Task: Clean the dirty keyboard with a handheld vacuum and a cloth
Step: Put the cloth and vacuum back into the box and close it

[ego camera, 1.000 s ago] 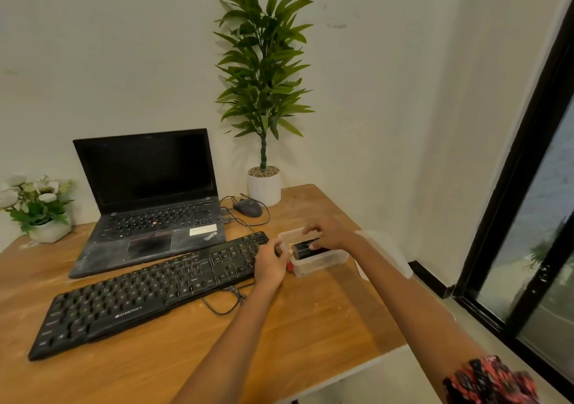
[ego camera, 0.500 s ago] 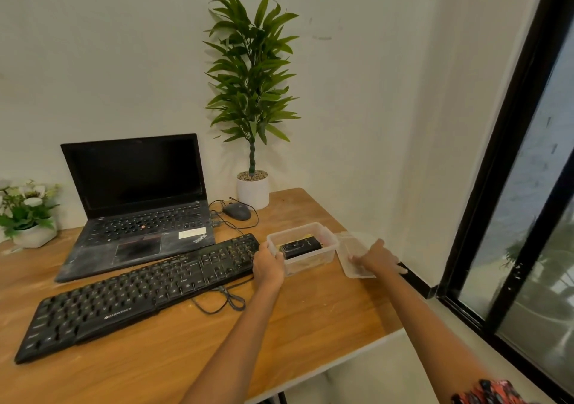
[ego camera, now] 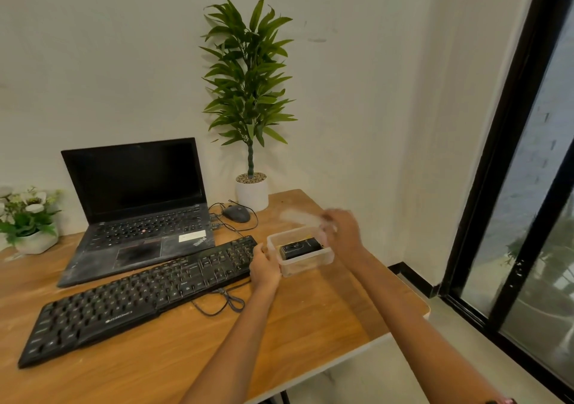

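Head view: left hand (ego camera: 264, 268) grips container (ego camera: 306, 262); right hand (ego camera: 343, 233) blurred above.

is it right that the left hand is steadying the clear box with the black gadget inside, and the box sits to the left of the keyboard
Not quite. The head view shows the clear box at the right end of the keyboard, not to its left. The rest holds: the left hand steadies the box, and the black gadget lies inside it.
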